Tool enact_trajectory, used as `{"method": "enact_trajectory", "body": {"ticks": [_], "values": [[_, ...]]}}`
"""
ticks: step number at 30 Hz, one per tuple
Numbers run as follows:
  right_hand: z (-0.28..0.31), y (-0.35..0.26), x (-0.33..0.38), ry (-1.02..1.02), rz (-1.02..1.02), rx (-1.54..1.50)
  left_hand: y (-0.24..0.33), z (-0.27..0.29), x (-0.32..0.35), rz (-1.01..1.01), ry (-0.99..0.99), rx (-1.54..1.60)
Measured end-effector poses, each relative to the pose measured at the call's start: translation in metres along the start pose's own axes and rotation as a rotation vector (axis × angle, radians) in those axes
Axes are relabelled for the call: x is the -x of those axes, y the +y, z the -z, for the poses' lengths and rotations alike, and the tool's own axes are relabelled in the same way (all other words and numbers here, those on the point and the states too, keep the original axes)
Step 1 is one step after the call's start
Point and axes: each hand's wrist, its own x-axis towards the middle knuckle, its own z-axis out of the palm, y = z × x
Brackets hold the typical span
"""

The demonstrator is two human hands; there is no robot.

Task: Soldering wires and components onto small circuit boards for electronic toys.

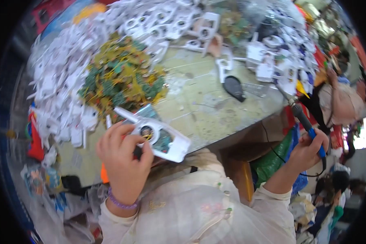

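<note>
My left hand (124,156) is closed on a white plastic housing (177,147) near the table's front edge. Inside the housing sit a green circuit board (163,141) and a round dark part with thin yellow wires. Out to the right, past the table edge, my right hand (305,150) grips a soldering iron (301,116) by its blue handle. The iron's metal tip points up and left, toward white parts at the table's right side, and its black cord hangs below the hand.
A heap of green circuit boards with yellow wires (120,75) lies left of centre. White plastic housings (61,89) are piled along the left and back. More white parts (268,57) and a black oval piece (234,88) lie at right. Other people (341,101) sit at far right.
</note>
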Motion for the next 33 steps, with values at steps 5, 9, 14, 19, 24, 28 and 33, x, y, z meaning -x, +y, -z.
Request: {"method": "enact_trajectory", "body": {"ticks": [5,9,14,19,24,28,33], "values": [[-0.005,-0.002,-0.03,0.076,-0.193,0.107,-0.006,0.013,0.004,0.023,0.021,0.08],[-0.037,0.011,-0.021,-0.221,-0.228,0.199,-0.017,0.023,0.013,0.09,0.067,0.157],[-0.073,0.057,-0.006,-0.506,-0.198,0.377,-0.057,0.031,0.016,0.113,0.21,0.184],[-0.063,0.085,0.038,-0.208,-0.392,0.092,-0.085,0.042,0.03,0.159,0.204,0.231],[-0.078,-0.003,0.138,-0.736,-0.659,-0.257,-0.086,0.029,0.025,0.051,0.03,0.402],[-0.123,-0.041,0.135,-0.971,-0.671,-0.367,-0.091,0.027,0.021,-0.027,-0.023,0.367],[-0.14,-0.049,0.137,-0.9,-0.329,-0.239,-0.098,0.032,0.033,0.031,-0.028,0.469]]}}
